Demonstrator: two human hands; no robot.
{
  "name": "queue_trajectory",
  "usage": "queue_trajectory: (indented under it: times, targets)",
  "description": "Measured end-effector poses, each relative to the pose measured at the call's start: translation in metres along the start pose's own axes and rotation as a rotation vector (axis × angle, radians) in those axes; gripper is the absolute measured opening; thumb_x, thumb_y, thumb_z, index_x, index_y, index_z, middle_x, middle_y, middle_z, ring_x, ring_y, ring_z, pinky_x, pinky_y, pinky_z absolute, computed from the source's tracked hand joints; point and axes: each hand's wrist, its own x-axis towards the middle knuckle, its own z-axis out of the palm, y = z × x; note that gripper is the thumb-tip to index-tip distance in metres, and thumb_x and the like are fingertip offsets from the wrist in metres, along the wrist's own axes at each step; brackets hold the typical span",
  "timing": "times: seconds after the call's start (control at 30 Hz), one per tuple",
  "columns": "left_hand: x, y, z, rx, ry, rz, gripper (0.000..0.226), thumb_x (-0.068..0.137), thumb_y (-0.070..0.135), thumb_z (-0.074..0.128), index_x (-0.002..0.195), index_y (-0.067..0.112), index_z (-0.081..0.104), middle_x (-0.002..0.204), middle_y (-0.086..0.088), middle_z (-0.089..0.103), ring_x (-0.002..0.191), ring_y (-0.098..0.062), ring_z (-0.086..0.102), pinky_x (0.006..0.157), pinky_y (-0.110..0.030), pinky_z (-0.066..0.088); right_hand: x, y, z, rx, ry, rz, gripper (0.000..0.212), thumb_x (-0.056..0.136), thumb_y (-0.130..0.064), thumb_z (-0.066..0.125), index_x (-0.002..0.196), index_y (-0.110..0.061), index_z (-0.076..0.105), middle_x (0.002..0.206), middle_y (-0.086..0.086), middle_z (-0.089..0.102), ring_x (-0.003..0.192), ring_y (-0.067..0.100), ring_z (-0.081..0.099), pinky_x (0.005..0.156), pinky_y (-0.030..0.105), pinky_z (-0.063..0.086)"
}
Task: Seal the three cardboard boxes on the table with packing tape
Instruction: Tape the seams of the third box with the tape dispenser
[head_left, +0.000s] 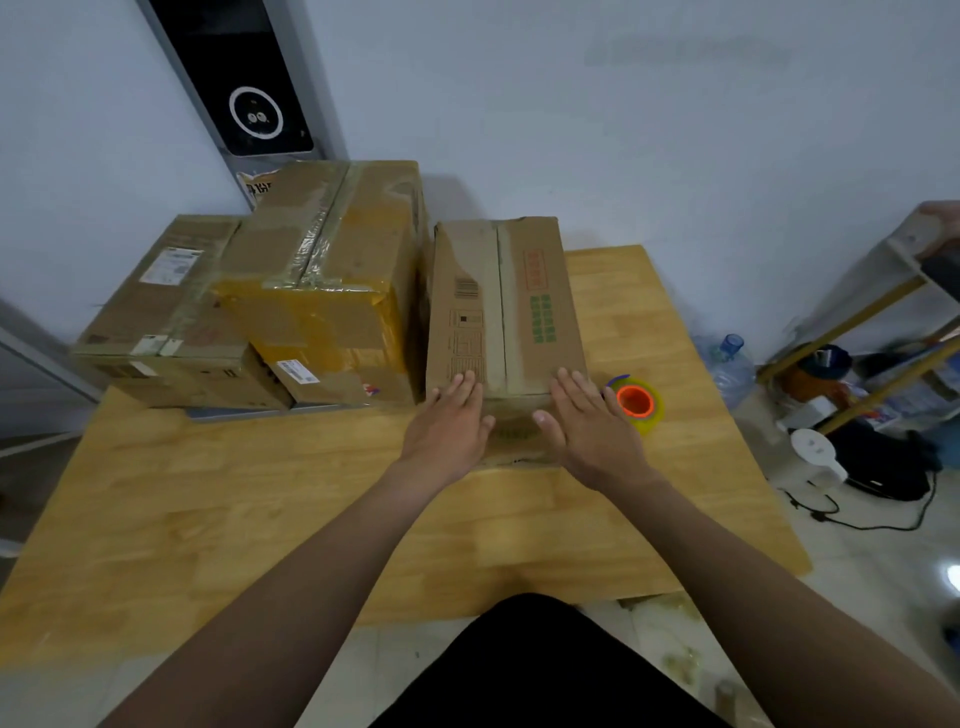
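Observation:
Three cardboard boxes stand on the wooden table (260, 519). The right box (514, 301) is plain brown with green and red print, its top flaps closed along a centre seam. My left hand (449, 426) and my right hand (587, 421) lie flat on its near end, fingers spread, holding nothing. The middle box (332, 291) is tall and covered in yellowish tape. The left box (166, 312) is lower, with white labels. A roll of packing tape (638, 402) with an orange core lies on the table just right of my right hand.
A white wall stands behind the table, with a dark panel (244, 78) leaning at the back left. On the floor to the right are a water bottle (730, 364), a shelf rack (872, 332), a white device (815, 452) and black cables (878, 525).

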Motion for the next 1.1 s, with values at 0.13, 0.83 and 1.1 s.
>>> queue_trajectory:
  times: [0.13,0.83,1.1]
  targets:
    - [-0.004,0.001,0.008,-0.033,0.007,-0.011,0.069,0.110,0.047,0.023,0.163,0.008,0.002,0.171,-0.009,-0.010,0.157,-0.021,-0.010,0.129,-0.040,0.000,-0.008,-0.001,0.000,0.018,-0.012,0.050,0.114,0.078,-0.077,-0.028,0.161,-0.012,0.016,0.169,0.002,0.004,0.156,0.016,0.000,0.125,0.043,0.007]
    - [0.040,-0.005,-0.007,-0.839,0.108,-0.469,0.085,0.105,0.050,0.046,0.164,0.013,-0.004,0.170,-0.010,0.014,0.153,-0.034,0.024,0.120,-0.050,0.029,0.044,-0.011,-0.018,0.479,0.041,0.364,0.054,0.103,-0.036,0.048,0.140,0.002,0.038,0.141,0.021,0.050,0.123,0.039,0.055,0.090,0.040,0.045]
    - [0.047,-0.026,0.019,-1.083,0.056,-0.532,0.089,0.097,0.065,0.047,0.164,0.022,0.007,0.166,-0.004,0.029,0.151,-0.030,0.031,0.121,-0.053,0.030,0.046,0.005,-0.005,0.784,-0.108,0.544,0.080,0.106,-0.052,0.033,0.159,-0.002,0.001,0.159,0.024,0.030,0.144,0.040,0.035,0.111,0.042,0.032]
